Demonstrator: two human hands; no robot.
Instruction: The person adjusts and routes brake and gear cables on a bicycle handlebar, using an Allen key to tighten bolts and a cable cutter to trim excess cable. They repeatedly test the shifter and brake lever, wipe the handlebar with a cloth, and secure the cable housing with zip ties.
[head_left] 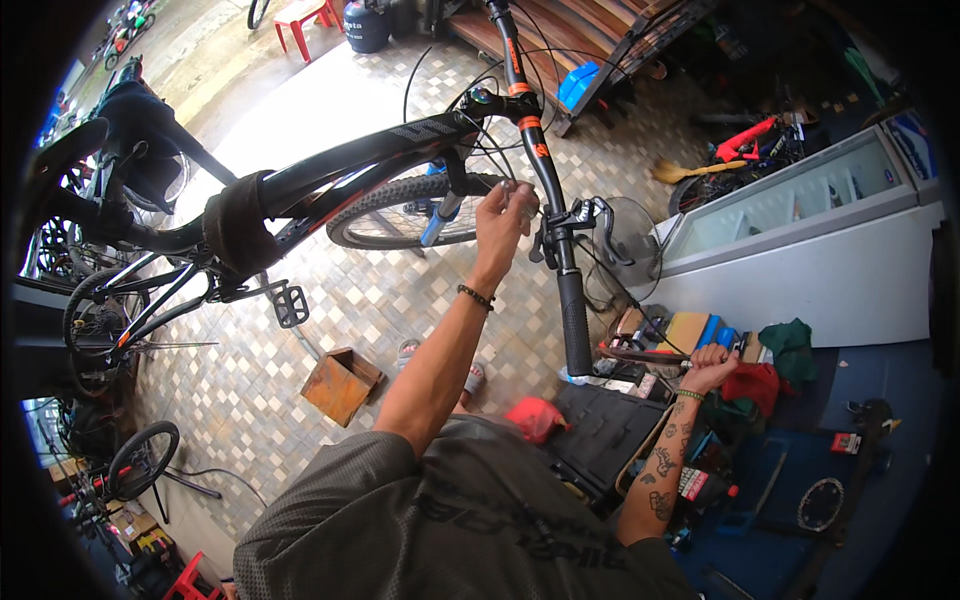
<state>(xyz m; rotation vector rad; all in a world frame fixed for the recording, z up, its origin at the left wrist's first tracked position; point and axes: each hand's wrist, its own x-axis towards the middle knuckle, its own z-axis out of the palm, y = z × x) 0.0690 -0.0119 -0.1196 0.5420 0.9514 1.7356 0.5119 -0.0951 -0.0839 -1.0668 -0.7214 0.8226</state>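
Note:
A black mountain bike (380,150) with orange accents is held up in front of me, its handlebar (542,150) running from the top of the view towards me. My left hand (508,208) is raised between the front wheel (395,212) and the bar, fingers pinched where thin black cables (492,145) come down. Close to that hand are the brake lever (606,225) and the black grip (573,310). Out to the right, my right hand (712,365) is closed in a fist over the cluttered bench. A slender dark bar and a thin cable lead to it; what it holds is unclear.
A long white glass-topped cabinet (800,260) stands at the right. Parts and tools crowd the blue bench (780,500), with a black case (610,425) beside it. An opened cardboard box (340,388) sits on the tiled floor. More bikes line the left side.

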